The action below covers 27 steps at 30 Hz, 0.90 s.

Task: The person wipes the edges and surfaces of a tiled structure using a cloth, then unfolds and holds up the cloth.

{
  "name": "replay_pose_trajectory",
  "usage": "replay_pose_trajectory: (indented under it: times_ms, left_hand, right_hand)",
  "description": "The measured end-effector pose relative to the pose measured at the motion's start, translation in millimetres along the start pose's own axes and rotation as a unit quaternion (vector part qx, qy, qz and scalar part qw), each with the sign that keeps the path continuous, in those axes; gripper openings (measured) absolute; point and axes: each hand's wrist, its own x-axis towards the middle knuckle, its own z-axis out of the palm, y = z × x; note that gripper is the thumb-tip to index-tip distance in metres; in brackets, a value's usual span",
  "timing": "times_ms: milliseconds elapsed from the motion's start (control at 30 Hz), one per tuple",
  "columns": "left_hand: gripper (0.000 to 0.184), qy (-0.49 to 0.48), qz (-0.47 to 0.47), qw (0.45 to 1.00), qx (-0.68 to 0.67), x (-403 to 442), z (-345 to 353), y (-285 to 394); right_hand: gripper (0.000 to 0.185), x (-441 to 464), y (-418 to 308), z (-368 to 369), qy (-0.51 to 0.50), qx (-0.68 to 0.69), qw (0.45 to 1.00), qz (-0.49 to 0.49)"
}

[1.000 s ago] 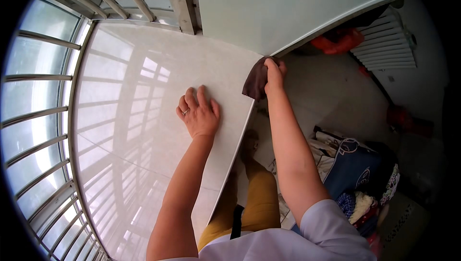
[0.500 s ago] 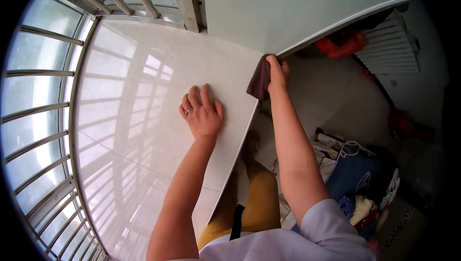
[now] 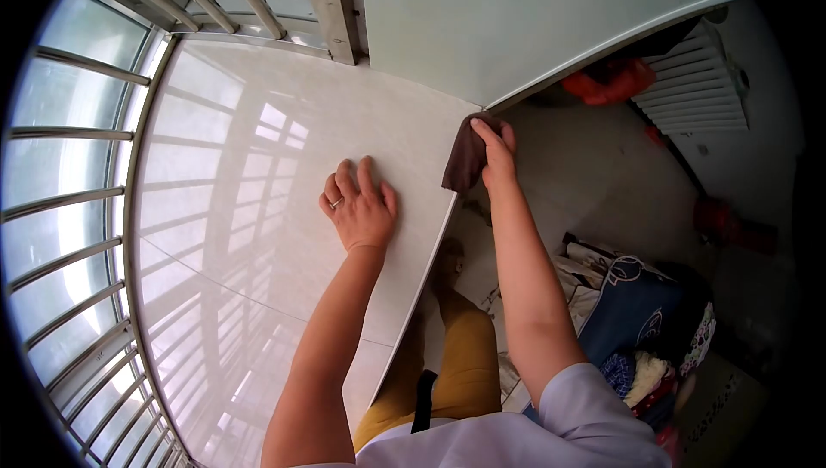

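Note:
My left hand rests on the glossy light tiled ledge, fingers spread and a ring on one finger. At the ledge's outer edge, my right hand grips a dark brown cloth. Part of the cloth drapes over the ledge top, and my thumb presses on it near the corner where the ledge meets a pale panel. The fingers under the cloth are partly hidden.
Metal window bars run along the left side and the back. To the lower right, a dark blue bag and piled fabrics lie near the floor. A red plastic bag and a white ridged object sit farther back.
My right hand and the brown cloth have slid slightly along the ledge's edge toward me, away from the panel corner. My left hand has stayed nearly in place.

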Motion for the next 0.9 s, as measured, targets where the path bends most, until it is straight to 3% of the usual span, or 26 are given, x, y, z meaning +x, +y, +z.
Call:
replay_pose_trajectory:
  times_ms: [200, 333, 467, 667, 767, 867, 900]
  left_hand:
    - [0.044, 0.0, -0.002, 1.0, -0.001, -1, -1, 0]
    - [0.044, 0.006, 0.009, 1.0, -0.003, -1, 0, 0]
    - [0.044, 0.009, 0.011, 1.0, 0.008, -1, 1, 0]
    - [0.043, 0.016, 0.012, 1.0, 0.004, 0, 1, -2]
    - [0.043, 0.012, 0.002, 1.0, -0.001, 0, 3, -1]
    - [0.043, 0.003, -0.001, 1.0, 0.003, -1, 1, -2]
    - [0.043, 0.004, 0.0, 1.0, -0.003, 0, 1, -2]
  right_hand:
    - [0.045, 26, -7, 23, 0.041, -0.124, 0.991, -0.033]
    - [0.041, 30, 4, 34, 0.107, -0.125, 0.984, -0.072]
    - [0.034, 35, 6, 37, 0.11, -0.095, 0.987, -0.072]
    - [0.041, 34, 16, 31, 0.216, -0.051, 0.966, -0.134]
    - [0.04, -3, 8, 2, 0.203, 0.062, 0.975, -0.068]
    - [0.033, -19, 16, -19, 0.151, -0.043, 0.98, -0.124]
    - [0.028, -29, 2, -9, 0.138, -0.137, 0.958, -0.212]
